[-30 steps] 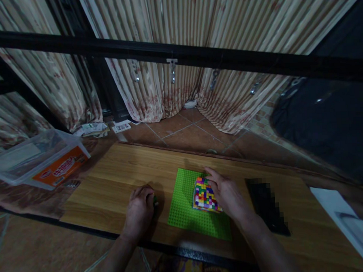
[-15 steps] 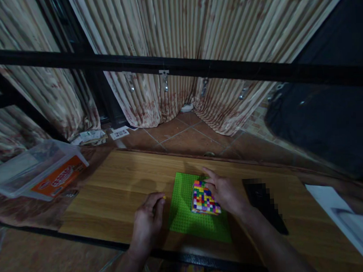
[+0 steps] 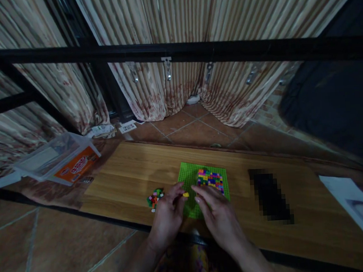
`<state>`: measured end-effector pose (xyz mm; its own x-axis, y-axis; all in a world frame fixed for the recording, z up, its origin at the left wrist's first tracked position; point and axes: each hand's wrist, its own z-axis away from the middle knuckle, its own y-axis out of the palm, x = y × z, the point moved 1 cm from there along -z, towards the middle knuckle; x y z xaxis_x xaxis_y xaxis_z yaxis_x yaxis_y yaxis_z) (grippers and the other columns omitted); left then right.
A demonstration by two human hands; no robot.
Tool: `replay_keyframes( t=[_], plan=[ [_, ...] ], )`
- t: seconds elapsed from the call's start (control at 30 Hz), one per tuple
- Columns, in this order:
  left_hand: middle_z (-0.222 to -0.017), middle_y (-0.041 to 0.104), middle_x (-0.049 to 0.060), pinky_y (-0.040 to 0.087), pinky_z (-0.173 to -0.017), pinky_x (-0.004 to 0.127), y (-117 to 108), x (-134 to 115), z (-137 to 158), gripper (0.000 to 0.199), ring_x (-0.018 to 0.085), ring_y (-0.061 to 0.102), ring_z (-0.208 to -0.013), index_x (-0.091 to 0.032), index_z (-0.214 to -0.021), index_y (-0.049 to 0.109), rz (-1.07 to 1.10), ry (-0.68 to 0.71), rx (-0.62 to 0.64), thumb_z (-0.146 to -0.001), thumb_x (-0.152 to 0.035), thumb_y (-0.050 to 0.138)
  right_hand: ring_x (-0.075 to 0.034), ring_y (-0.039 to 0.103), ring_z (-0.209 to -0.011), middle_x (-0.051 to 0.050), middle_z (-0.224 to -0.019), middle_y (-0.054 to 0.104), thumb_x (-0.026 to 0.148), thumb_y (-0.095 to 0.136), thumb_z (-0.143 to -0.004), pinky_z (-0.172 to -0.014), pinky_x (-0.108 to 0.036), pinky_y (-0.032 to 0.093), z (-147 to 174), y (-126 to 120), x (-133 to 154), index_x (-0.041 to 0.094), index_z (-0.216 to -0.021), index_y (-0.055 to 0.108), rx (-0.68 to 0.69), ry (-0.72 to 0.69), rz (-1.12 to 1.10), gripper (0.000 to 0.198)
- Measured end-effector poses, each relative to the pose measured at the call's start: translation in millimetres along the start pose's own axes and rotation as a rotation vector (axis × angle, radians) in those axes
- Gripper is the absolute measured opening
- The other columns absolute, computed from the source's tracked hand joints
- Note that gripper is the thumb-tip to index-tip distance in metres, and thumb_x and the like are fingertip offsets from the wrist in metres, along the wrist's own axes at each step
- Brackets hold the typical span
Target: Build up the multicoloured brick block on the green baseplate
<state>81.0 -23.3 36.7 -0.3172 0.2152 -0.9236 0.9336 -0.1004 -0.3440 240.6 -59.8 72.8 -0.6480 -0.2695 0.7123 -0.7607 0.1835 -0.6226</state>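
Left hand (image 3: 167, 214): grip narrow, thumb and fingertips pinching a small yellow brick (image 3: 186, 195), which is seen over the left part of the green baseplate (image 3: 188, 173). Right hand (image 3: 221, 216): grip narrow, fingers bent, thumb and forefinger close together near the yellow brick; cannot tell whether anything sits between them. Both forearms cross the near edge of the desk (image 3: 125, 165).

Baseplate lies flat at mid-length of the desk, its far edge near the desk's far edge; the near right part is hidden by the right hand. Multicoloured brick block (image 3: 209, 177) sits on the baseplate towards its far right corner, its near side partly covered by the right hand. Contact between that hand and the block: cannot tell.

Loose bricks (image 3: 155, 198) form a small pile on the desk, left of the baseplate, just beside the left hand. Dark object (image 3: 270, 196), pixelated, lies right of the baseplate. White sheet (image 3: 344, 194) at the desk's right end. Clear plastic box (image 3: 45, 157) with an orange label (image 3: 78, 165) stands beyond the left edge.
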Motion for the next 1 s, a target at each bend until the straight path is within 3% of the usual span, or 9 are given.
replay_keyframes(
  t=[0.17, 0.4, 0.53, 0.67, 0.83, 1.0],
  plan=[
    [-0.114, 0.071, 0.008, 0.056, -0.094, 0.036, 5.5, -7.9, 5.6, 0.034, 0.021, 0.068, -0.106, -0.021, -0.123, 0.06, -0.042, 0.073, 0.066, -0.09, -0.02, 0.052, -0.018, 0.064, -0.097, -0.005, -0.105, 0.069, 0.02, 0.047, -0.097, -0.083, -0.032, 0.052, 2.3, 10.2, 0.9, 0.027, -0.115, 0.066, 0.022, -0.026, -0.004, 0.027],
    [-0.11, 0.073, 0.007, 0.061, -0.083, 0.03, 9.5, -11.9, 9.0, 0.036, 0.018, 0.073, -0.095, -0.021, -0.126, 0.057, -0.116, 0.103, 0.067, -0.091, -0.022, 0.052, -0.016, 0.064, -0.092, -0.002, -0.096, 0.069, 0.021, 0.048, -0.096, -0.08, -0.027, 0.05, 10.3, -0.2, -8.2, 0.026, -0.099, 0.069, -0.067, 0.061, -0.111, 0.021],
    [-0.114, 0.071, 0.008, 0.06, -0.082, 0.034, -10.0, 1.8, 9.4, 0.03, 0.021, 0.071, -0.095, -0.021, -0.118, 0.062, -0.307, 0.162, -0.061, -0.091, -0.027, 0.053, -0.017, 0.065, -0.091, -0.003, -0.097, 0.069, 0.029, 0.05, -0.095, -0.081, -0.028, 0.049, -0.5, -20.5, -31.1, 0.025, -0.097, 0.069, -0.23, 0.17, -0.115, 0.019],
    [-0.106, 0.071, 0.01, 0.057, -0.086, 0.04, -39.7, 22.1, 9.2, 0.027, 0.025, 0.068, -0.097, -0.018, -0.112, 0.064, -0.538, 0.215, -0.203, -0.092, -0.031, 0.051, -0.019, 0.064, -0.09, -0.004, -0.095, 0.069, 0.033, 0.054, -0.09, -0.081, -0.031, 0.048, -24.1, -30.9, -58.3, 0.023, -0.092, 0.069, -0.281, 0.251, -0.084, 0.019],
    [-0.105, 0.07, 0.01, 0.055, -0.087, 0.042, -62.7, 39.2, 10.5, 0.029, 0.026, 0.066, -0.097, -0.019, -0.11, 0.063, -0.612, 0.185, -0.213, -0.093, -0.038, 0.05, -0.02, 0.063, -0.091, -0.005, -0.094, 0.068, 0.035, 0.054, -0.086, -0.083, -0.034, 0.046, -41.1, -25.2, -76.9, 0.022, -0.087, 0.07, -0.249, 0.281, -0.094, 0.021],
    [-0.106, 0.069, 0.01, 0.053, -0.089, 0.044, -66.1, 49.4, 10.9, 0.031, 0.027, 0.064, -0.099, -0.02, -0.109, 0.062, -0.596, 0.129, -0.184, -0.093, -0.043, 0.049, -0.02, 0.063, -0.09, -0.004, -0.093, 0.069, 0.035, 0.055, -0.083, -0.084, -0.034, 0.046, -43.3, -22.2, -79.0, 0.022, -0.086, 0.07, -0.227, 0.306, -0.105, 0.02]
  ],
)
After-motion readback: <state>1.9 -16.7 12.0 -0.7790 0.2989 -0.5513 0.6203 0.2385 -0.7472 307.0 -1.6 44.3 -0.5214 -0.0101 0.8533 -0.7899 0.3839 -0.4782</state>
